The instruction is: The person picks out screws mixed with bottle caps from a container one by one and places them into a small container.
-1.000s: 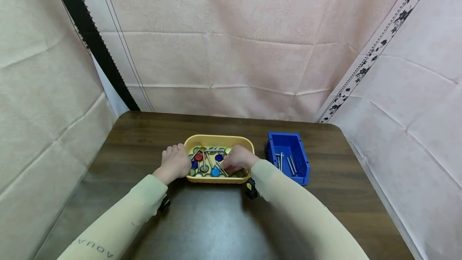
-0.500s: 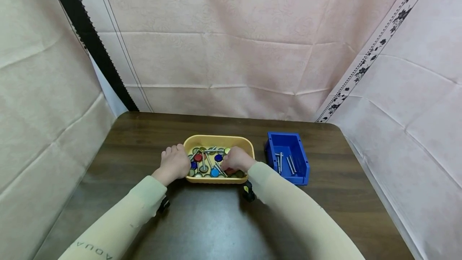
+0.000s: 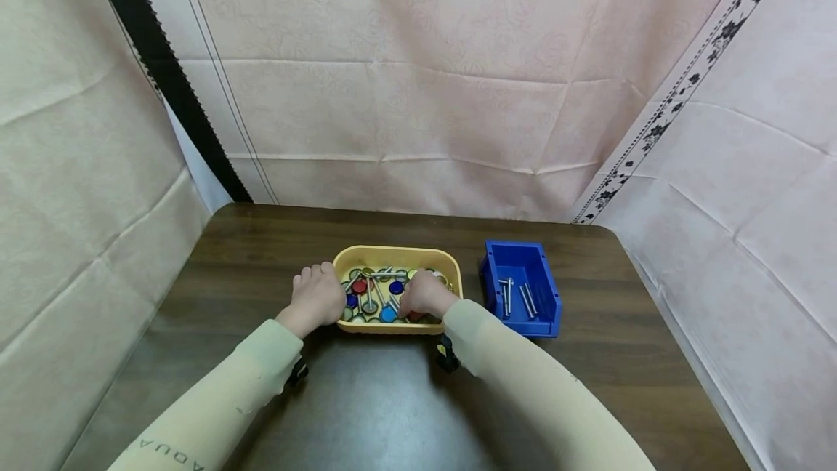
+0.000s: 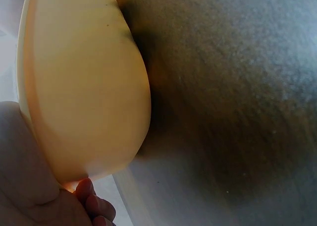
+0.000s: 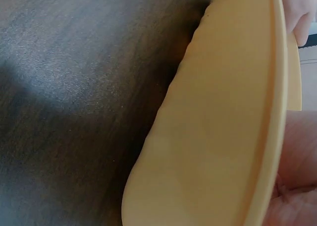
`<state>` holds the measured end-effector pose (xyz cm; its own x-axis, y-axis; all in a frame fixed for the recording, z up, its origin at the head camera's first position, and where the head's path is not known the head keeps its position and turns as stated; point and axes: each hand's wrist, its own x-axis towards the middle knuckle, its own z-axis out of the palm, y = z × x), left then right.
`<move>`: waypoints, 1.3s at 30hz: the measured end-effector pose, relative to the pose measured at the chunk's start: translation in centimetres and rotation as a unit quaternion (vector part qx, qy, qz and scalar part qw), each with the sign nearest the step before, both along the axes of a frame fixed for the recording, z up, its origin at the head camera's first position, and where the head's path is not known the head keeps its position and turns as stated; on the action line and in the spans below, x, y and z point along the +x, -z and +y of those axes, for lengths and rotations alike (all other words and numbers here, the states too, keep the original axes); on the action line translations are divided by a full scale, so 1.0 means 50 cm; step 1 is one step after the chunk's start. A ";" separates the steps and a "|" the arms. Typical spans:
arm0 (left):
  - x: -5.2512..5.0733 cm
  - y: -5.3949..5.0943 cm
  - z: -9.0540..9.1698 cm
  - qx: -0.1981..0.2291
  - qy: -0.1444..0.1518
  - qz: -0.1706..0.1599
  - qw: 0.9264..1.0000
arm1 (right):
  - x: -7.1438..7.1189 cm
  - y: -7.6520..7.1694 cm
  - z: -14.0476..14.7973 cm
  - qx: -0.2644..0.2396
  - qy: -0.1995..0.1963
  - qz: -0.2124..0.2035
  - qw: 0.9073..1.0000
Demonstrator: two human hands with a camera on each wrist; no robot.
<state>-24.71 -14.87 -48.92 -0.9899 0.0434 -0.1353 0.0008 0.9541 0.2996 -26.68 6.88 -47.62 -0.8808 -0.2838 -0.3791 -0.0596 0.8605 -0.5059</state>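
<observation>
A yellow plastic tub [image 3: 392,328] holds metal bolts mixed with coloured round caps, among them a red cap [image 3: 359,286] and a light blue cap [image 3: 388,313]. My left hand [image 3: 317,296] grips the tub's left end. In the left wrist view, fingertips [image 4: 98,206] curl against the tub's outer side near the rim. My right hand [image 3: 428,295] reaches down inside the tub's right half, among the pieces. Its fingertips are hidden there, and the tub wall [image 5: 213,112] blocks them in the right wrist view, so any hold cannot be made out.
To the right of the tub stands a blue bin [image 3: 551,304] with several metal bolts [image 3: 528,300] lying in it. Both containers rest on a dark brown wooden table [image 3: 366,398]. Pale cloth [image 3: 405,115] hangs behind and along the sides.
My right hand has shifted slightly left inside the tub, covering some pieces and uncovering others at the right end. The left hand keeps its place on the tub.
</observation>
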 end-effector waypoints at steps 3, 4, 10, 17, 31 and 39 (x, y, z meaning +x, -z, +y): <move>0.000 0.000 0.001 0.002 0.001 0.000 1.000 | 0.003 0.002 -0.002 -0.005 0.009 -0.004 1.000; 0.000 0.000 0.001 0.003 0.001 0.001 1.000 | 0.003 0.002 -0.003 -0.005 0.012 -0.004 1.000; 0.000 -0.002 0.002 0.005 0.004 0.000 1.000 | 0.003 0.002 -0.004 -0.001 0.029 -0.019 0.999; 0.001 -0.005 0.003 0.004 0.003 0.004 1.000 | -0.002 0.001 0.006 -0.041 0.023 -0.018 0.999; 0.002 0.000 0.006 0.005 0.000 -0.001 1.000 | 0.000 -0.030 0.043 -0.190 0.066 -0.089 0.975; 0.002 0.001 0.003 0.005 0.000 -0.001 1.000 | -0.009 -0.028 0.060 -0.230 0.088 -0.101 0.964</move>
<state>-24.61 -14.73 -48.96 -0.9897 0.0449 -0.1360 0.0008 0.9512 0.3085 -27.15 9.89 -46.22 -0.8515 -0.3160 -0.4183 0.2068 0.5307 -0.8220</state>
